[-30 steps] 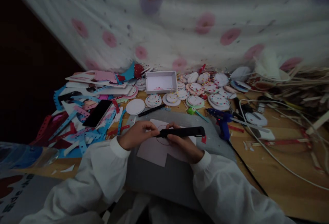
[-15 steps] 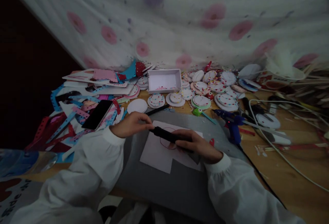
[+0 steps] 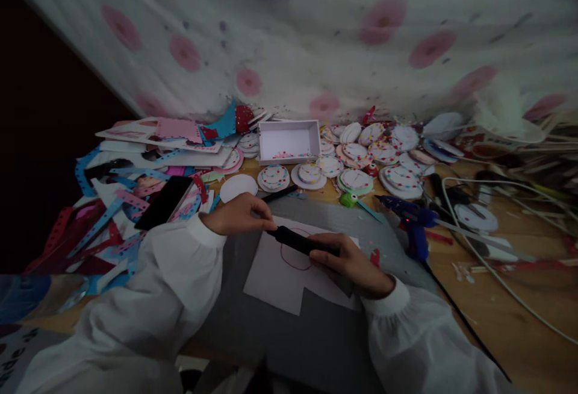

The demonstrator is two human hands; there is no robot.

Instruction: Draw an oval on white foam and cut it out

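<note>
My right hand (image 3: pixel 345 259) is closed round a slim black tool (image 3: pixel 295 240), held slantwise above a pale sheet. The fingertips of my left hand (image 3: pixel 244 214) pinch the tool's far tip; its exact kind cannot be made out. Beneath lies the white sheet (image 3: pixel 273 288), with a corner notched out of its near edge and a red circle (image 3: pixel 295 264) drawn on it. The tool and my right hand hide part of the circle. The sheet rests on a dark grey mat (image 3: pixel 253 337).
Strips of coloured scraps (image 3: pixel 103 225) and a black phone (image 3: pixel 165 202) lie left. At the back stand a white box (image 3: pixel 289 141) and several decorated disc stacks (image 3: pixel 400 180). Right are a blue glue gun (image 3: pixel 415 225), a white cable (image 3: pixel 492 273) and a green frog-like piece (image 3: pixel 348 199).
The view has shifted slightly. Both hands keep their hold on the black tool, and more of the red circle's lower edge shows now.
</note>
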